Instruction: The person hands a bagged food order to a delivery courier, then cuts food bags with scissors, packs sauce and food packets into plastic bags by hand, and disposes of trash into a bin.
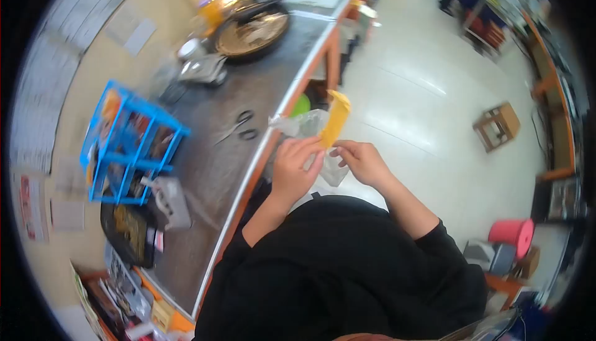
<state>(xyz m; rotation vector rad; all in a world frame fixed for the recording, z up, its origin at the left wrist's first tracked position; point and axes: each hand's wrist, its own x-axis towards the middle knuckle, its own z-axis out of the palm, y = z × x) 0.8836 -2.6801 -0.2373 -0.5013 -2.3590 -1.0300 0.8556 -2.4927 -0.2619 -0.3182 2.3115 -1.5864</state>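
Note:
In front of my body, beside the bench edge, my left hand [295, 167] pinches the lower end of a folded yellow strip [336, 120], which stands up and curls at its top. What the strip is made of I cannot tell. A clear plastic bag [334, 172] hangs below and between my hands, and more clear film [297, 123] shows behind my left fingers. To the right, the curled fingers of my right hand [364, 162] are closed near the strip's base and the bag's upper edge. Exactly what they grip is hidden.
Black-handled scissors [243, 127] lie on the dark bench [208, 164]. Behind them stands a blue rack [133, 148]; a round dark tray [251, 33] is farther along. On the floor sits a cardboard box [496, 127], with a pink bucket [511, 234] at right.

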